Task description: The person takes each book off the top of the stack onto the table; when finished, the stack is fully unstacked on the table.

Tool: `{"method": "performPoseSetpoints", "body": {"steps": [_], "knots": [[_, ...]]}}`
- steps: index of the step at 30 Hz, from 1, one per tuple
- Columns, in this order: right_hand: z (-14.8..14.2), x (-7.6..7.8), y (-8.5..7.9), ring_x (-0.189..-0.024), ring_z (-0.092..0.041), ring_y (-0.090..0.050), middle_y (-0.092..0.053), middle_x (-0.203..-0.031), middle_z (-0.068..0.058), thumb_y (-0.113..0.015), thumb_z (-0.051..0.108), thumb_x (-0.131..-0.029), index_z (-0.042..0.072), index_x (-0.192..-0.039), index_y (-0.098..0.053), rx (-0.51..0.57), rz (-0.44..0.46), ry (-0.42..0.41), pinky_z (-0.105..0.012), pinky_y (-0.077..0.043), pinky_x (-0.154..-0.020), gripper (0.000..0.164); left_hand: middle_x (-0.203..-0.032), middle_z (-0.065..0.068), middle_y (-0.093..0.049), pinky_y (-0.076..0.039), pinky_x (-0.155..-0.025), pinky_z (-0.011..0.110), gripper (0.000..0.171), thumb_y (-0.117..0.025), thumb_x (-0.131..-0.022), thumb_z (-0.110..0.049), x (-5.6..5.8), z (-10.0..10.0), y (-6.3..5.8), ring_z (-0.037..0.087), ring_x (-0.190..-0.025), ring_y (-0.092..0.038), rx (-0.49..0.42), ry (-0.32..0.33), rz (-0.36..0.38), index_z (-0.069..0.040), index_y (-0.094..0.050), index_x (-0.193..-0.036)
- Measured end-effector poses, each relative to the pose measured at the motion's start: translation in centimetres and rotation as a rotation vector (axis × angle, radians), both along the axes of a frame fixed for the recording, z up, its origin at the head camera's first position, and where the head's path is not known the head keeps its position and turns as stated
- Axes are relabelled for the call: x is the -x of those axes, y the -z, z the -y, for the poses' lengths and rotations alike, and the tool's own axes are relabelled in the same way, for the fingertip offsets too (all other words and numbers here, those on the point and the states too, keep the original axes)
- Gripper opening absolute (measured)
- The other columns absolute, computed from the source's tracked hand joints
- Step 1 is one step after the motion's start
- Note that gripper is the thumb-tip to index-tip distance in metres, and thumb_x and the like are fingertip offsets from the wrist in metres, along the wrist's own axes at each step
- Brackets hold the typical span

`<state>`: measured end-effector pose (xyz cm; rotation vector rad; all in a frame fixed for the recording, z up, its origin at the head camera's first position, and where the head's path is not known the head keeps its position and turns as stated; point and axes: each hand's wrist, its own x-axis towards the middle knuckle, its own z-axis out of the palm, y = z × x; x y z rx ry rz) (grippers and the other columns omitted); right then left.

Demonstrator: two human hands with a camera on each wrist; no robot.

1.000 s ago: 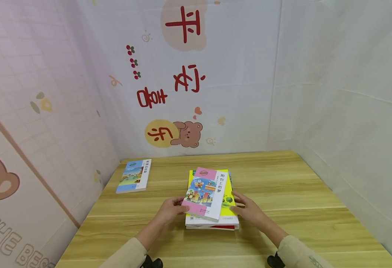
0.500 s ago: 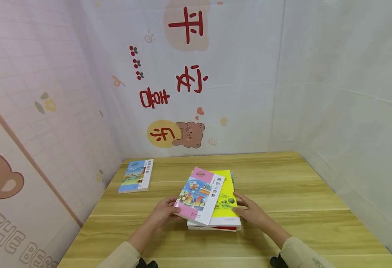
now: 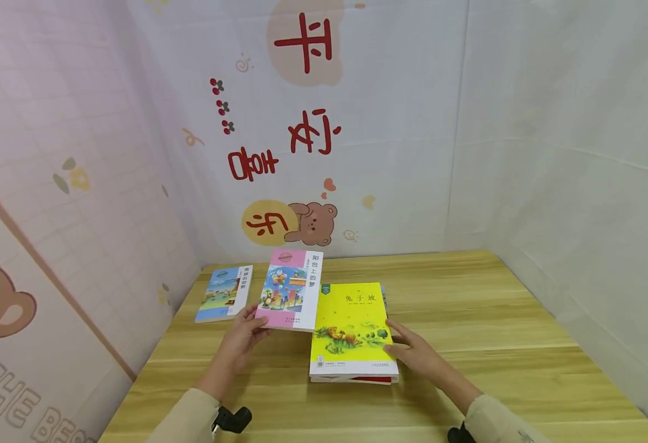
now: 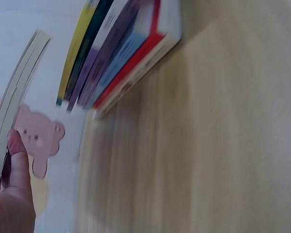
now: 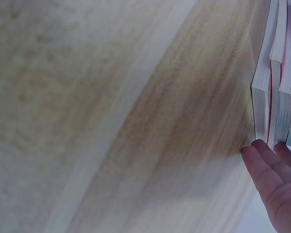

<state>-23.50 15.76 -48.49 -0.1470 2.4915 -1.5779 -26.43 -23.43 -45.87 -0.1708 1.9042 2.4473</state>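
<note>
My left hand (image 3: pixel 242 335) grips a pink-and-white paperback book (image 3: pixel 287 292) by its lower left corner, thumb on the cover. The book is raised above the table, left of the stack, its right edge overlapping the yellow book in the head view. From the left wrist view, the page edges of the held book (image 4: pixel 12 111) show beside the thumb. A yellow book (image 3: pixel 351 320) tops the stack of several books (image 4: pixel 121 58). At the stack's right side rests my right hand (image 3: pixel 420 355), its fingertips (image 5: pixel 254 155) extended against the book edges.
A blue-and-white book (image 3: pixel 224 294) lies flat at the table's back left. The wooden table (image 3: pixel 468 307) meets a printed cloth backdrop (image 3: pixel 396 123) behind and at both sides. Black wrist-camera mounts (image 3: pixel 232 419) show near the sleeves.
The left hand has carried the pink book leftward and up off the stack, uncovering the yellow book's cover. My right hand stays at the stack's right side.
</note>
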Motion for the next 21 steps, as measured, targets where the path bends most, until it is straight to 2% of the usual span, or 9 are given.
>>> {"method": "performPoseSetpoints", "body": {"steps": [5,7,9,12,14,16,21], "knots": [[0.0,0.2,0.0,-0.131,-0.040,-0.047,-0.052,-0.141,-0.023,-0.068,0.029,-0.095,0.017,-0.153,-0.041,-0.007,-0.007,-0.004,-0.057,-0.040,-0.100,0.065,-0.118,0.006,-0.053,-0.057,-0.081,0.029,0.063,-0.052,-0.101,0.001,2.4,2.3,0.1,0.012,-0.078,-0.065,-0.033,-0.072,0.013,0.000,-0.019,-0.154],[0.0,0.2,0.0,-0.131,-0.040,-0.047,-0.052,-0.140,-0.023,-0.068,0.029,-0.095,0.017,-0.153,-0.041,-0.010,-0.012,-0.003,-0.057,-0.041,-0.100,0.065,-0.117,0.008,-0.053,-0.056,-0.083,0.030,0.063,-0.052,-0.101,0.000,3.4,2.9,0.3,0.012,-0.078,-0.065,-0.030,-0.099,0.030,-0.001,-0.019,-0.155],[0.0,0.2,-0.1,-0.131,-0.040,-0.047,-0.052,-0.140,-0.023,-0.068,0.029,-0.095,0.016,-0.153,-0.041,-0.009,-0.014,0.000,-0.058,-0.041,-0.101,0.065,-0.123,0.013,-0.051,-0.056,-0.086,0.032,0.064,-0.053,-0.101,-0.002,4.3,3.2,0.7,0.013,-0.077,-0.065,-0.005,-0.119,0.048,-0.002,-0.019,-0.156],[-0.1,0.2,-0.1,-0.131,-0.041,-0.047,-0.053,-0.139,-0.024,-0.068,0.028,-0.095,0.015,-0.153,-0.041,-0.015,-0.019,0.000,-0.058,-0.041,-0.100,0.065,-0.144,0.021,-0.039,-0.055,-0.087,0.033,0.065,-0.054,-0.101,-0.003,5.5,3.5,1.3,0.015,-0.078,-0.067,0.031,-0.137,0.072,-0.003,-0.021,-0.156],[-0.1,0.1,-0.1,-0.131,-0.041,-0.047,-0.053,-0.139,-0.024,-0.068,0.028,-0.095,0.015,-0.153,-0.041,-0.018,-0.018,0.002,-0.058,-0.041,-0.100,0.065,-0.155,0.023,-0.027,-0.055,-0.086,0.033,0.066,-0.055,-0.101,-0.003,6.2,3.5,1.8,0.017,-0.079,-0.068,0.042,-0.140,0.079,-0.003,-0.020,-0.157],[-0.1,0.0,-0.1,-0.131,-0.042,-0.047,-0.053,-0.139,-0.024,-0.068,0.028,-0.095,0.015,-0.153,-0.041,-0.015,-0.014,0.001,-0.058,-0.042,-0.099,0.065,-0.159,0.022,-0.021,-0.055,-0.087,0.034,0.066,-0.055,-0.101,-0.002,6.9,3.5,2.3,0.017,-0.078,-0.068,0.048,-0.145,0.080,-0.002,-0.020,-0.157],[0.0,0.0,-0.1,-0.131,-0.041,-0.047,-0.053,-0.140,-0.023,-0.068,0.029,-0.095,0.017,-0.153,-0.041,-0.001,-0.015,-0.004,-0.058,-0.041,-0.100,0.065,-0.147,0.027,-0.037,-0.054,-0.091,0.039,0.065,-0.054,-0.100,0.001,8.2,3.5,3.1,0.014,-0.074,-0.066,0.057,-0.170,0.087,0.002,-0.020,-0.155]]}}
